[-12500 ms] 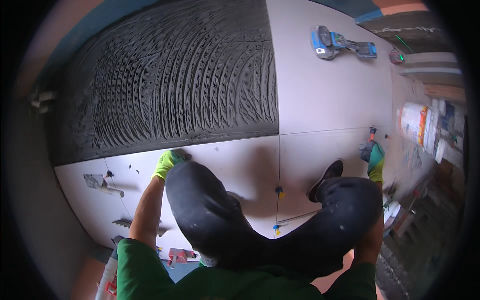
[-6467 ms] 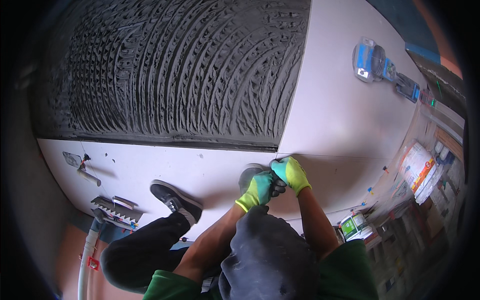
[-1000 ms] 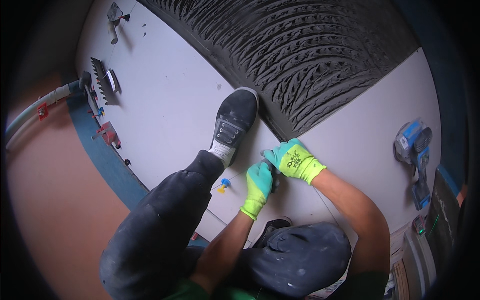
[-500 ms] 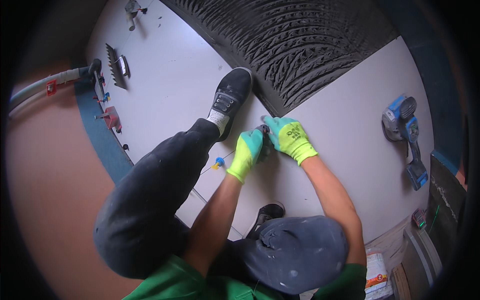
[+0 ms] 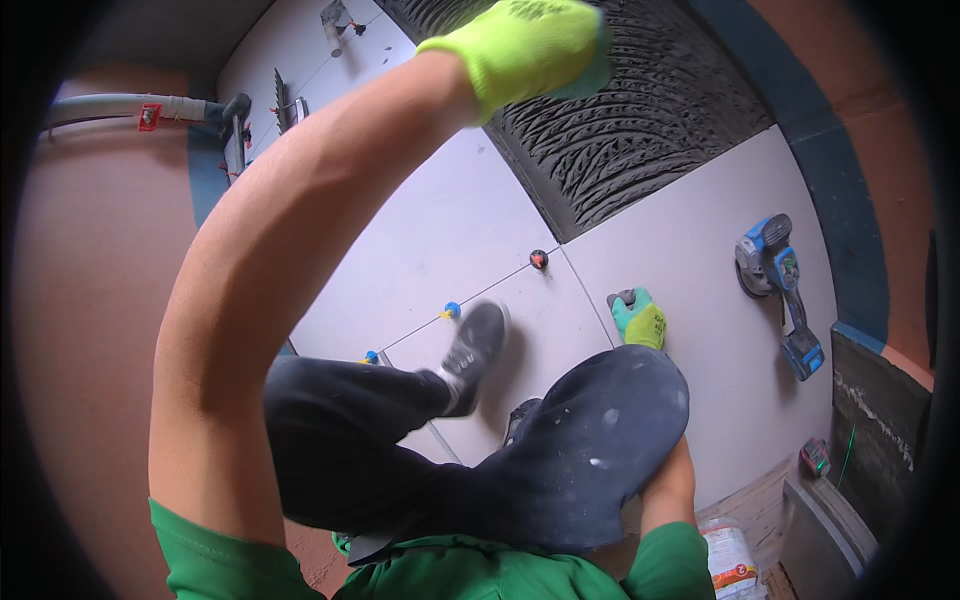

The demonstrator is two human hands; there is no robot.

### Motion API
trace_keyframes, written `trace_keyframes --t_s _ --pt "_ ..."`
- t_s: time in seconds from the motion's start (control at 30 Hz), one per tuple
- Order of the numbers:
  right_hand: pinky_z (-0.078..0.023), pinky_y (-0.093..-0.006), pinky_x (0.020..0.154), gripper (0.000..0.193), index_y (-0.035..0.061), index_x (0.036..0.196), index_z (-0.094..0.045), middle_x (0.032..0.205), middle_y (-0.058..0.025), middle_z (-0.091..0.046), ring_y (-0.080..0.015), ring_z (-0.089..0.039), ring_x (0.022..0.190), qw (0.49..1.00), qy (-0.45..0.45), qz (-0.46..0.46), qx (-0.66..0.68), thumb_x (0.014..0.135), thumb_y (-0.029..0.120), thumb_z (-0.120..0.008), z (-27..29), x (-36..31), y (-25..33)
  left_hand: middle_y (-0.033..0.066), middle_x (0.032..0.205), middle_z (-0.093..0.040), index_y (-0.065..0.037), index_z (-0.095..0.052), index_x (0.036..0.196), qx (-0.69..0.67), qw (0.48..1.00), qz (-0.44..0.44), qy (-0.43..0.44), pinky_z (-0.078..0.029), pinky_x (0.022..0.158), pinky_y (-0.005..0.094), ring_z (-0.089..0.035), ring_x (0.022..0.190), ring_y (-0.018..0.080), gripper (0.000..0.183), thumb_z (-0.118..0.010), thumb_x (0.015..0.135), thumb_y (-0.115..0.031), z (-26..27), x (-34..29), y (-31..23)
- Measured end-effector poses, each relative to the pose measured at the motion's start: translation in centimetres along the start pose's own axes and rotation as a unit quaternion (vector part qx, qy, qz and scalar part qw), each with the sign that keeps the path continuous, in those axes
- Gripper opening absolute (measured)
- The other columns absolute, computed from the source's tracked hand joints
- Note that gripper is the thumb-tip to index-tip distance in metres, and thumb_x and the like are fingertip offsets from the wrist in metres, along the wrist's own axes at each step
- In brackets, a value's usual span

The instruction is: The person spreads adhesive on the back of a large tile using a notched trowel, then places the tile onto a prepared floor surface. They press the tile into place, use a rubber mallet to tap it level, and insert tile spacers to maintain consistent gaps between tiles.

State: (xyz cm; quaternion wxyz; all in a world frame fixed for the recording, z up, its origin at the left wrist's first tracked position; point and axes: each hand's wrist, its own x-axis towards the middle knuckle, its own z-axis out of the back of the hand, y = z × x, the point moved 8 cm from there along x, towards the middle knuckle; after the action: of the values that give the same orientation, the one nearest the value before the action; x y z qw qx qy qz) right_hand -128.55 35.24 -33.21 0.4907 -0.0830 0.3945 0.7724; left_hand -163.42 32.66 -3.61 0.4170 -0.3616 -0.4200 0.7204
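My left hand [image 5: 525,50], in a yellow-green and teal glove, is raised across the top of the view above the combed grey mortar [image 5: 600,135]. Its fingers are blurred and mostly turned away, so their grip is hidden. Beside my knee, my right hand [image 5: 640,320], gloved the same way, is low over the pale tile [image 5: 700,250] with its fingers curled in. A dark grey patch shows at those fingertips; whether it is an object or soiling, I cannot make out. A black and red tile-levelling knob [image 5: 539,259] stands on the joint near the mortar's corner.
Blue and yellow levelling pieces [image 5: 451,311] stand along the same joint, near my shoe [image 5: 475,345]. On the right tile lies a blue cordless power tool [image 5: 780,285]. A small device with a green light [image 5: 815,457] and a printed bag [image 5: 730,555] are at lower right.
My hands have parted from around the dark knob, which now shows on the joint. The left swung up and forward; the right moved back and right. My forward foot drew back.
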Motion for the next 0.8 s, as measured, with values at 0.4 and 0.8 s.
trace_keyframes --t_s 0.4,0.8 --pt "-0.053 -0.0330 0.067 0.025 -0.0017 0.106 -0.067 0.084 -0.0113 -0.071 -0.0166 -0.066 0.072 0.992 0.058 -0.046 0.103 0.091 0.018 -0.061 4.6 -3.8 -8.4 0.0121 0.082 -0.071 -0.011 -0.076 0.092 0.464 0.793 0.171 0.356 -0.054 0.071 0.0417 -0.069 0.079 0.0335 0.037 -0.071 0.083 -0.047 -17.1 -15.3 28.4" --pt "-0.046 -0.0253 0.061 0.025 -0.0018 0.108 -0.067 0.077 -0.0031 -0.064 -0.0095 -0.056 0.068 0.986 -0.060 -0.138 0.076 0.100 0.019 -0.055 16.4 -11.9 -15.9 0.0163 0.091 -0.069 -0.006 -0.069 0.096 0.341 0.937 -0.072 0.008 -0.053 0.069 0.0456 -0.067 0.085 0.0367 0.017 -0.068 0.081 -0.014 -15.2 -8.2 17.3"
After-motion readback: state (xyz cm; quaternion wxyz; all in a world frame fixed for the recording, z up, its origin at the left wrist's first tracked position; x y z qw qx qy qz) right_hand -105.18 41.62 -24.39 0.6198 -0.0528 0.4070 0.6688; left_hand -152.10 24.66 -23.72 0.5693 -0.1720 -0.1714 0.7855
